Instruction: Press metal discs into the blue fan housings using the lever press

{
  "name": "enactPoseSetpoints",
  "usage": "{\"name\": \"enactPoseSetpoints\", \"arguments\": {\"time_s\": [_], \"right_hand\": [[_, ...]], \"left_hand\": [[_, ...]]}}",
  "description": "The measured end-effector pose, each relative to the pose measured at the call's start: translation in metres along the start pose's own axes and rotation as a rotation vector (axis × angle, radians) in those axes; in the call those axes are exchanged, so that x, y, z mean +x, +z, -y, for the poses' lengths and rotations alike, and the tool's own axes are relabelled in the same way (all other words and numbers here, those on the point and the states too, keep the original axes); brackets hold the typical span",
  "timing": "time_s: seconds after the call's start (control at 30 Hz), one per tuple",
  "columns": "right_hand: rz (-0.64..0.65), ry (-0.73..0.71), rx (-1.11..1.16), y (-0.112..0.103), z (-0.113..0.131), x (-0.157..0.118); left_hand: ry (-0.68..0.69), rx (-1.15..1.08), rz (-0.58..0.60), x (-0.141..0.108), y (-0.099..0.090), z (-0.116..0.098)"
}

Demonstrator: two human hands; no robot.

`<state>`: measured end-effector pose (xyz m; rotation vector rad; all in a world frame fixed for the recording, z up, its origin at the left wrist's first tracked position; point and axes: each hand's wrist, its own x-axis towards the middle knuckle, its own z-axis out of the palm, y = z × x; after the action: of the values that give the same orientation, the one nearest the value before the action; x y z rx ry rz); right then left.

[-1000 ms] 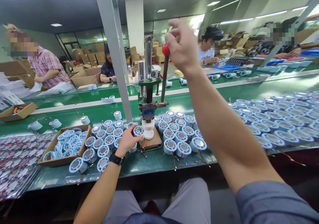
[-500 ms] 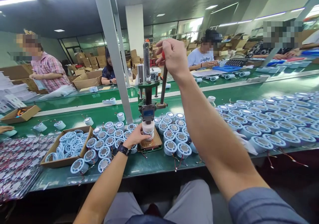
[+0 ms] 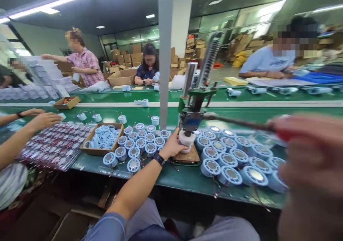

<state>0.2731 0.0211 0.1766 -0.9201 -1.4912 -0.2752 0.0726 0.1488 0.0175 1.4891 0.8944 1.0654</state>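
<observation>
A green hand press stands on the bench, its ram down on a white round fixture above a brown base plate. My left hand is closed around the side of this white fixture, thumb at its front. What sits inside or under it is mostly hidden. My right hand, smeared by motion, grips the red knob of the press lever, which lies nearly level out to the right. Light-blue round motor housings with thin wires crowd both sides of the press.
A cardboard box of light-blue rings sits left, beside a sheet of small wired parts. A co-worker's hands reach over that sheet. A grey post rises behind the bench. Several people work across the green conveyor.
My right hand has swung the lever from upright down to nearly level at the right. The ram presses lower. My view has turned left; my left hand stays at the white fixture.
</observation>
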Motion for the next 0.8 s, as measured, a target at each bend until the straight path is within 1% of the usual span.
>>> {"name": "enactPoseSetpoints", "arguments": {"time_s": [0.03, 0.1, 0.17, 0.23, 0.27, 0.33, 0.37, 0.4, 0.43, 0.47, 0.5, 0.53, 0.57, 0.6, 0.63, 0.67, 0.7, 0.73, 0.77, 0.8], "right_hand": [[0.014, 0.01, 0.009, 0.007, -0.006, 0.037], [0.04, 0.045, -0.007, 0.033, -0.019, 0.102], [0.109, 0.114, -0.065, 0.065, -0.031, 0.146], [0.149, 0.18, -0.105, 0.088, -0.041, 0.17], [0.16, 0.192, -0.108, 0.093, -0.044, 0.175], [0.129, 0.143, -0.113, 0.091, -0.045, 0.172], [0.098, 0.103, -0.114, 0.086, -0.042, 0.162], [0.072, 0.069, -0.117, 0.08, -0.038, 0.147], [0.044, 0.053, -0.12, 0.074, -0.031, 0.124], [0.035, 0.054, -0.111, 0.072, -0.022, 0.095], [0.064, 0.064, -0.075, 0.073, -0.012, 0.059], [0.107, 0.078, -0.038, 0.079, 0.001, 0.02], [0.214, 0.054, 0.051, 0.09, 0.015, -0.023], [0.365, 0.007, 0.175, 0.104, 0.03, -0.066], [0.521, 0.005, 0.25, 0.121, 0.046, -0.106], [0.604, 0.016, 0.246, 0.14, 0.062, -0.141], [0.66, 0.01, 0.216, 0.158, 0.076, -0.17], [0.702, 0.013, 0.164, 0.176, 0.089, -0.192], [0.724, 0.01, 0.107, 0.19, 0.1, -0.208], [0.741, 0.004, 0.059, 0.202, 0.107, -0.217]], "left_hand": [[0.001, -0.015, -0.031, 0.0, 0.001, 0.002], [-0.008, -0.029, -0.078, 0.001, 0.003, 0.003], [-0.045, 0.017, -0.103, -0.003, 0.005, 0.0], [-0.08, 0.128, -0.139, -0.016, 0.009, -0.007], [-0.08, 0.189, -0.157, -0.028, 0.01, -0.011], [-0.043, 0.276, -0.147, -0.062, 0.012, -0.021], [-0.018, 0.298, -0.116, -0.083, 0.01, -0.027], [-0.001, 0.308, -0.065, -0.107, 0.006, -0.034], [0.0, 0.318, -0.028, -0.132, -0.002, -0.042], [-0.015, 0.34, 0.002, -0.156, -0.013, -0.049], [-0.036, 0.373, -0.002, -0.179, -0.028, -0.057], [-0.07, 0.413, -0.065, -0.199, -0.047, -0.065], [-0.11, 0.464, -0.171, -0.217, -0.068, -0.072], [-0.148, 0.521, -0.312, -0.231, -0.09, -0.077], [-0.201, 0.582, -0.455, -0.242, -0.112, -0.081], [-0.263, 0.643, -0.563, -0.251, -0.133, -0.082], [-0.323, 0.699, -0.628, -0.256, -0.15, -0.082], [-0.374, 0.744, -0.649, -0.26, -0.163, -0.079], [-0.409, 0.775, -0.635, -0.261, -0.17, -0.075], [-0.417, 0.791, -0.601, -0.261, -0.174, -0.068]]}}
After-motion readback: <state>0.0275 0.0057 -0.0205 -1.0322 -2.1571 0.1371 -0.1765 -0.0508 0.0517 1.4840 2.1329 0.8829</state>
